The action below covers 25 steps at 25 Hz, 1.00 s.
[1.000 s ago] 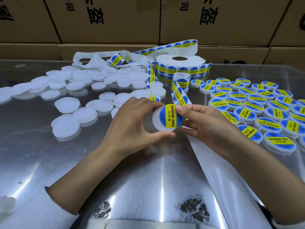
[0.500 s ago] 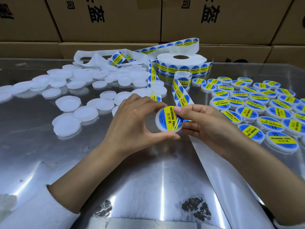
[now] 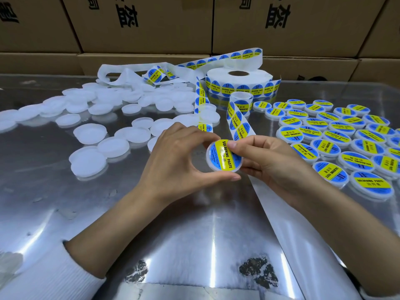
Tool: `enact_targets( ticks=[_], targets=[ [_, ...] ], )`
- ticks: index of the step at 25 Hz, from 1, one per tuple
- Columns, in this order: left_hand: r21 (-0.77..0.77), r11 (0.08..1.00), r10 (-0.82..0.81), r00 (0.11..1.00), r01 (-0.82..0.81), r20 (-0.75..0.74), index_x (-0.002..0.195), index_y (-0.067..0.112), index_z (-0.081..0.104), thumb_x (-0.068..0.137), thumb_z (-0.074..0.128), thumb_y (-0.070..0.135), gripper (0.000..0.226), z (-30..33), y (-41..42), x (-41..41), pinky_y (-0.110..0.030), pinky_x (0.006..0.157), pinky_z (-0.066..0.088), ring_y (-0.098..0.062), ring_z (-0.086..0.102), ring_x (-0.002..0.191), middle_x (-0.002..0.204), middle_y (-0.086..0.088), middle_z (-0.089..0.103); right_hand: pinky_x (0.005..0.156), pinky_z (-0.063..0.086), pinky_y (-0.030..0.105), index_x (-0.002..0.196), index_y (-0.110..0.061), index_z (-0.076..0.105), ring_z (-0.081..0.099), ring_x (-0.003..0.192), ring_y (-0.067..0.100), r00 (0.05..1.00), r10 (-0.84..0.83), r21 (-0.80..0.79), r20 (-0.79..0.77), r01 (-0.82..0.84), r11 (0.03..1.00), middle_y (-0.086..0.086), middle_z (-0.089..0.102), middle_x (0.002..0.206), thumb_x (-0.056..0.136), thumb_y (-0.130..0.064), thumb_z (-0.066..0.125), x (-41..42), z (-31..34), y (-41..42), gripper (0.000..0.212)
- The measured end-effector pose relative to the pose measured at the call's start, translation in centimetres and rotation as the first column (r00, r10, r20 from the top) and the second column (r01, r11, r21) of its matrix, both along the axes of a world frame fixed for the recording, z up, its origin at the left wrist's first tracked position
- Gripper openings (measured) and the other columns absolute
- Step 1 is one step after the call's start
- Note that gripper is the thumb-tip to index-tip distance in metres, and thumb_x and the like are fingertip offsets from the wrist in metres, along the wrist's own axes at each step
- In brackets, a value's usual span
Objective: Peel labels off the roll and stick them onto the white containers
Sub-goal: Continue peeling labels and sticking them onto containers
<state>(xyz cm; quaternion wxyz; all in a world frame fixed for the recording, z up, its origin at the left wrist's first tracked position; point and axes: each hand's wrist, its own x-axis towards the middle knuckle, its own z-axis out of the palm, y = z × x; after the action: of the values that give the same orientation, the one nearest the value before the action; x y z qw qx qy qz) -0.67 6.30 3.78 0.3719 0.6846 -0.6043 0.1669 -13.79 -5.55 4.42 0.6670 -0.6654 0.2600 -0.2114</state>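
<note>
Label (image 3: 224, 154), a second ago only partly laid, now lies flat on the white container (image 3: 209, 158) pinched by the left hand (image 3: 173, 161) above mid-desk, right hand (image 3: 266, 161) thumb pressing it; sticking nearly complete.

Printed cardboard boxes (image 3: 140, 24) stand stacked behind the shiny metal table (image 3: 184, 230).

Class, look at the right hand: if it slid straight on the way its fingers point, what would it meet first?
Probably the left hand, which grips the container that the right hand presses; depth is unclear.
</note>
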Motion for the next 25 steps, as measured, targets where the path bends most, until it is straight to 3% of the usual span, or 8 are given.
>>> enact_targets(
  ticks=[6, 10, 14, 15, 17, 19, 21, 25],
  targets=[
    [-0.043, 0.999, 0.001, 1.0, -0.001, -0.006, 0.096, 0.019, 0.071, 0.059, 0.067, 0.07, 0.063, 0.1, 0.0, 0.0, -0.023, 0.075, 0.038, -0.01, 0.054, 0.078, 0.088, 0.013, 0.067, 0.088, 0.052, 0.044, 0.071, -0.017, 0.068, 0.061, 0.078, 0.02, 0.996, -0.079, -0.106, 0.048, 0.084, 0.991, 0.016, 0.071, 0.082, 0.078, -0.021, 0.073, 0.3, 0.1, 0.7, 0.009],
    [-0.091, 0.996, 0.01, 0.999, -0.014, -0.047, 0.092, 0.02, 0.071, 0.06, 0.068, 0.068, 0.058, 0.2, 0.1, 0.0, -0.013, 0.073, 0.034, 0.002, 0.044, 0.074, 0.082, 0.015, 0.064, 0.059, 0.052, 0.024, 0.079, -0.016, 0.062, 0.058, 0.059, 0.008, 0.981, -0.093, -0.179, 0.173, 0.125, 0.976, 0.007, 0.065, 0.072, 0.081, -0.012, 0.07, 0.7, -0.1, 1.5, 0.009],
    [-0.101, 0.995, -0.003, 0.999, -0.003, -0.05, 0.09, 0.021, 0.069, 0.059, 0.069, 0.068, 0.056, 0.1, 0.1, -0.1, -0.016, 0.071, 0.036, -0.001, 0.047, 0.073, 0.08, 0.014, 0.063, 0.058, 0.053, 0.02, 0.125, -0.042, 0.04, 0.061, 0.056, 0.007, 0.971, -0.06, -0.106, 0.231, 0.086, 0.991, 0.003, 0.067, 0.065, 0.081, -0.011, 0.07, 0.3, 0.1, 1.3, 0.061],
    [-0.111, 0.994, -0.005, 0.999, 0.0, -0.051, 0.09, 0.02, 0.069, 0.06, 0.069, 0.067, 0.056, 0.1, 0.2, -0.2, -0.017, 0.071, 0.036, -0.001, 0.047, 0.073, 0.08, 0.013, 0.064, 0.057, 0.052, 0.019, 0.129, -0.043, 0.038, 0.06, 0.054, 0.005, 0.971, -0.046, -0.09, 0.235, 0.069, 0.994, 0.0, 0.065, 0.061, 0.08, -0.015, 0.07, 0.3, 0.2, 1.3, 0.065],
    [-0.132, 0.991, -0.014, 0.999, 0.009, -0.037, 0.091, 0.019, 0.068, 0.061, 0.071, 0.065, 0.055, 0.2, 0.2, -0.2, -0.016, 0.072, 0.035, -0.002, 0.045, 0.073, 0.08, 0.012, 0.064, 0.055, 0.052, 0.019, 0.121, -0.035, 0.051, 0.056, 0.05, 0.002, 0.982, 0.023, -0.059, 0.189, -0.012, 0.998, -0.006, 0.061, 0.06, 0.07, -0.031, 0.073, 0.3, 0.4, 1.5, 0.056],
    [-0.135, 0.99, -0.04, 0.999, 0.039, -0.001, 0.093, 0.017, 0.068, 0.062, 0.073, 0.062, 0.054, 0.2, 0.3, -0.2, -0.018, 0.072, 0.035, -0.005, 0.045, 0.073, 0.08, 0.011, 0.063, 0.058, 0.054, 0.021, 0.096, -0.026, 0.065, 0.055, 0.054, 0.003, 0.979, 0.169, -0.052, 0.114, -0.164, 0.985, -0.008, 0.06, 0.062, 0.061, -0.039, 0.074, 0.4, 0.2, 2.0, 0.038],
    [-0.13, 0.988, -0.079, 0.997, 0.081, 0.021, 0.093, 0.016, 0.067, 0.061, 0.074, 0.062, 0.057, 0.2, 0.3, -0.2, -0.019, 0.071, 0.036, -0.006, 0.045, 0.073, 0.079, 0.012, 0.059, 0.056, 0.05, 0.019, 0.074, -0.025, 0.067, 0.051, 0.053, 0.003, 0.966, 0.243, -0.063, 0.087, -0.238, 0.969, -0.008, 0.056, 0.058, 0.068, -0.038, 0.072, 0.4, 0.0, 2.3, 0.015],
    [-0.121, 0.989, -0.092, 0.995, 0.088, -0.035, 0.095, 0.016, 0.064, 0.058, 0.072, 0.065, 0.062, 0.2, 0.1, -0.4, -0.016, 0.075, 0.036, 0.0, 0.044, 0.077, 0.084, 0.014, 0.055, 0.051, 0.051, 0.026, 0.065, -0.02, 0.063, 0.052, 0.047, 0.008, 0.994, 0.102, -0.045, 0.035, -0.1, 0.994, -0.001, 0.053, 0.051, 0.088, -0.048, 0.053, 0.7, 0.1, 2.1, 0.038]
  ],
)
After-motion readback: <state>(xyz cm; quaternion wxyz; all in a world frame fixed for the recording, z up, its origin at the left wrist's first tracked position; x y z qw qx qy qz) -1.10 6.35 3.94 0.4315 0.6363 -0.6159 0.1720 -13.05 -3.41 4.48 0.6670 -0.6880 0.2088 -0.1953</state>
